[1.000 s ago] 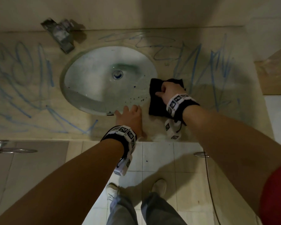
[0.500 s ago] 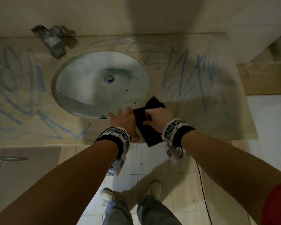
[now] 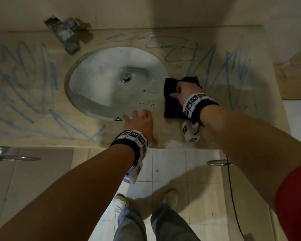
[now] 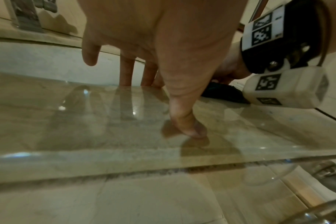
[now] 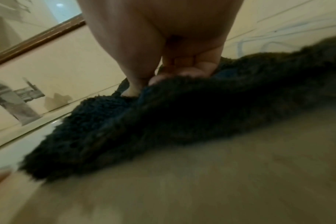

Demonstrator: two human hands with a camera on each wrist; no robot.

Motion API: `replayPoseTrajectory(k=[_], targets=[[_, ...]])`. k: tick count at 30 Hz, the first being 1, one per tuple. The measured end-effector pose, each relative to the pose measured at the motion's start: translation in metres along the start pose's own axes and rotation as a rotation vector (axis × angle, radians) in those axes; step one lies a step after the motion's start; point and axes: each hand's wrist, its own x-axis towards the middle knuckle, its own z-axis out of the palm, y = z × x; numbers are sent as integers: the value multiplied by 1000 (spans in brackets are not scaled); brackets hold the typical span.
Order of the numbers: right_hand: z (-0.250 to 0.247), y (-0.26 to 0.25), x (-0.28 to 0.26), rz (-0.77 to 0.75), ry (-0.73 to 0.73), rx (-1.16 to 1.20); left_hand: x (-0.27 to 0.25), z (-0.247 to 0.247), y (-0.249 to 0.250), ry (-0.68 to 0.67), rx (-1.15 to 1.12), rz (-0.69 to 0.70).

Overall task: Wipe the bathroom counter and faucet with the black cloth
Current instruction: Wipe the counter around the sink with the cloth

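**Black cloth pressed to the counter, right of the sink**

The black cloth (image 3: 172, 103) lies bunched on the counter (image 3: 221, 119), just right of the sink (image 3: 101, 87) and touching its rim. Your right hand (image 3: 184, 93) sits on top of it, fingers (image 5: 190, 72) curled down into the fuzzy pile and gripping it against the stone. Your left hand (image 3: 140, 121) is spread wide on the bare counter at the sink's near edge, just left of the cloth; the fingertips (image 4: 126, 75) and thumb press flat on the glossy surface and hold nothing. Blue scribbles (image 3: 233, 70) cover the counter on both sides of the sink. The faucet (image 3: 66, 34) stands at the far left of the sink, against the wall, well apart from both hands. Dark specks dot the sink's near right side.
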Motion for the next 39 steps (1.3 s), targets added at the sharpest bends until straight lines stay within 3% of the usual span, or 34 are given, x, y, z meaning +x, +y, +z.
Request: replayPoseTrajectory(k=[12,17,21,25,31,39], targets=[[47,-5,-111,-112,-90,-36,-3,-16,14,-72,59,-41],[44,16,-100,-83,-37,0,-2,-13,12,-75,52,-40],[13,59,-81,67,89,91,-2,-10,9,-75,41,-31],[5,81,-73,164,100,124,0,-12,12,-74,40,-36],[13,58,-83,99,52,58,-1,-6,8,-47,28,-22],[49,-18,-85,-36,-60,-28,-1,-9,6,-67,63,12]])
